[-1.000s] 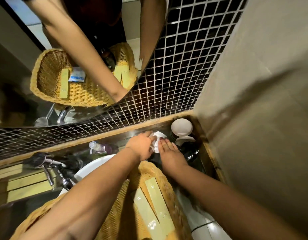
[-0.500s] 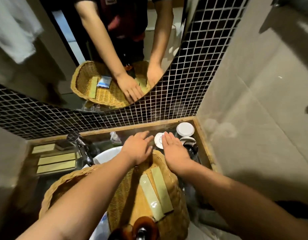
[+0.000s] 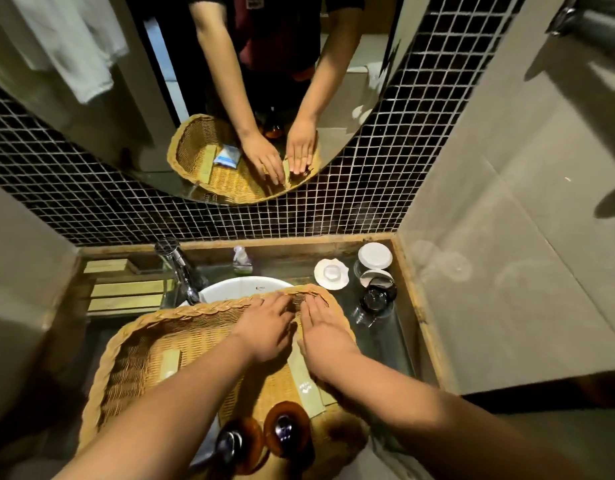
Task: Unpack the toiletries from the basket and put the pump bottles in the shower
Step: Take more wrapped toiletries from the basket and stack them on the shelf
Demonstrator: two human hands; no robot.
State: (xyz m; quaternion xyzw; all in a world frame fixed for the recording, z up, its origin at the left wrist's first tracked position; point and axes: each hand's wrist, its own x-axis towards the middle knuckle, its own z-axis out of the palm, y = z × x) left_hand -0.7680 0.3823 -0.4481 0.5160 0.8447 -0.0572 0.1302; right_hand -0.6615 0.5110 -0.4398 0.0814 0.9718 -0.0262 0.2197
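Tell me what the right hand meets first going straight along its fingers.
Probably the far rim of the wicker basket, just ahead of the right hand; the white dish lies beyond it. Height over the rim unclear.

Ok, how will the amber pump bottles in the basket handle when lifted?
Amber pump bottles look rigid and glossy, so probably slippery. Standing upright on the woven basket floor, they could tip if nudged. Fill level is hidden, so weight is unclear.

On my feed both forearms are bare to the wrist; the left hand and right hand are bare too; in the mirror I see a dark red top, its short dark sleeves ending above the elbow, and a small white label on the chest.
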